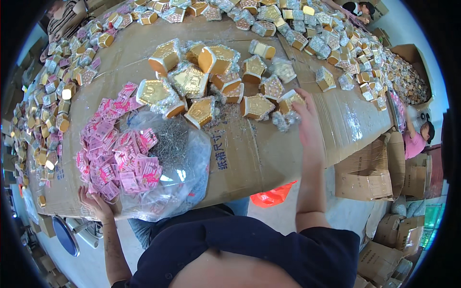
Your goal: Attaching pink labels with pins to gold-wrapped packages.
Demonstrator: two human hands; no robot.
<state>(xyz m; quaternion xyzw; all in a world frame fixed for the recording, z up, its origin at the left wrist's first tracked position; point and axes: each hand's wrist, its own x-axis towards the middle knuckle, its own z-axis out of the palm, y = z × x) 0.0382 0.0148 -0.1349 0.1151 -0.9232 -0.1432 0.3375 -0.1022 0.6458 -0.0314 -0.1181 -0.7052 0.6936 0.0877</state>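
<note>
My right hand (pixel 308 115) is closed on a small gold house-shaped box (pixel 289 100) with a glittery silver edge, at the right end of a loose group of similar boxes (pixel 189 80). At the table's near left edge my left hand (pixel 96 205) has its fingers apart, touching the lower side of a heap of pink printed cards (pixel 113 149); nothing shows in its grip. Right of the cards, a pile of thin metal pins or wires (pixel 175 140) lies on a clear plastic bag (pixel 189 180).
Cardboard (pixel 269 158) covers the table. Many more gold and silver boxes (pixel 317 33) are heaped along its far side and left edge (pixel 50 120). Open cartons (pixel 363 168) stand at the right, a red bag (pixel 272 194) below the near edge. Other people (pixel 417 141) are around the table.
</note>
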